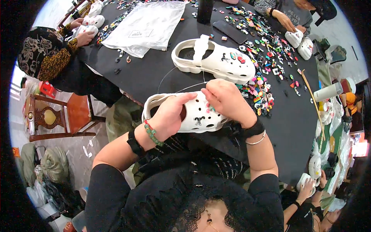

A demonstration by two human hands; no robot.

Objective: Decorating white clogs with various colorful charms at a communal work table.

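A white clog with holes is tilted in front of me at the table's near edge. My left hand grips it by the foot opening, the thumb on top and the other fingers reaching inside. My right hand is closed in a pinch over the toe part; whatever its fingertips hold is hidden. Beside them show a pinkish-green charm and a black charm. A second white clog, bearing black, red and other charms, rests just beyond. A thin clear loop runs between the two clogs.
Many small colourful charms are spread over the black table. Farther back are a phone, a dark cylinder and a clear plastic bag. Other people handle white clogs around the table. A wooden chair stands left.
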